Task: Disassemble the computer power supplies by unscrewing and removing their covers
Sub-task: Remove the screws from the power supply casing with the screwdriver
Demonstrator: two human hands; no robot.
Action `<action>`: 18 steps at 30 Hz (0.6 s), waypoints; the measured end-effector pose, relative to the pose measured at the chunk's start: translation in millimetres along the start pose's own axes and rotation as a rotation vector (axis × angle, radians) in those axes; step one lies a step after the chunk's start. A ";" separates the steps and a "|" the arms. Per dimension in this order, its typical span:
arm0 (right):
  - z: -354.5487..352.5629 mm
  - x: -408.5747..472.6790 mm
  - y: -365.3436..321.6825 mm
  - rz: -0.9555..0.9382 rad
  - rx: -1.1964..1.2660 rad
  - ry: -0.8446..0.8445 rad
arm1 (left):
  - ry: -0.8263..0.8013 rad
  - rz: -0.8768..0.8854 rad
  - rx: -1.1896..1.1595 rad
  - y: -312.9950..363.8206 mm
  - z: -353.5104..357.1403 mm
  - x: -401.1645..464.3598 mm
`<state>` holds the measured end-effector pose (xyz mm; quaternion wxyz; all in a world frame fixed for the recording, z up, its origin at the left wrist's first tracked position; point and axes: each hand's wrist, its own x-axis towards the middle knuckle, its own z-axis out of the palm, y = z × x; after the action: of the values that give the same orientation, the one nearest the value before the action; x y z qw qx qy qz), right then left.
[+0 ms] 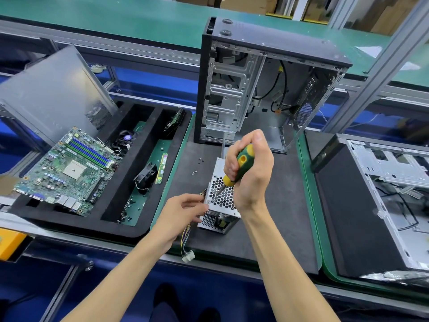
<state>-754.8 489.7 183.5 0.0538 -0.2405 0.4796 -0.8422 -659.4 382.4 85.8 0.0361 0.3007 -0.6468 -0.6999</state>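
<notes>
Clearly the work is at the unscrewing stage: the power supply (220, 196) sits on the dark mat of the tabletop (274, 212) just below frame centre, perforated cover facing up so its screws are reachable from above. The right hand (249, 173) wraps a closed grip around the green-and-yellow screwdriver (238, 169), held steeply so the tip bears down onto the cover. The left hand (183, 211), at 8 o'clock of the unit, pinches its near-left corner, likely to stop the casing twisting under torque. Its wire bundle (186, 238) trails toward 6 o'clock, clear of the tool. Loose screws (197, 167) lie at 11 o'clock, seemingly parked within reach. An open computer case (260, 84) stands at 12 o'clock; a motherboard (67, 168) rests in the foam tray (148, 126) at 9 o'clock.
</notes>
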 end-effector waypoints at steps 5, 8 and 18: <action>-1.9 -1.8 0.6 0.023 0.048 -0.005 | -0.154 -0.110 -0.268 0.4 -2.6 -2.3; -3.0 -1.6 1.8 0.045 0.062 -0.008 | -0.118 0.015 -0.191 -6.0 1.6 -2.8; -4.8 -0.7 1.7 0.091 0.078 -0.024 | 0.059 0.351 0.317 -27.1 7.4 6.1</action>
<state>-756.6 492.8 179.8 0.1074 -0.2261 0.4560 -0.8541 -658.6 390.6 58.2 0.1283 0.2058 -0.7897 -0.5635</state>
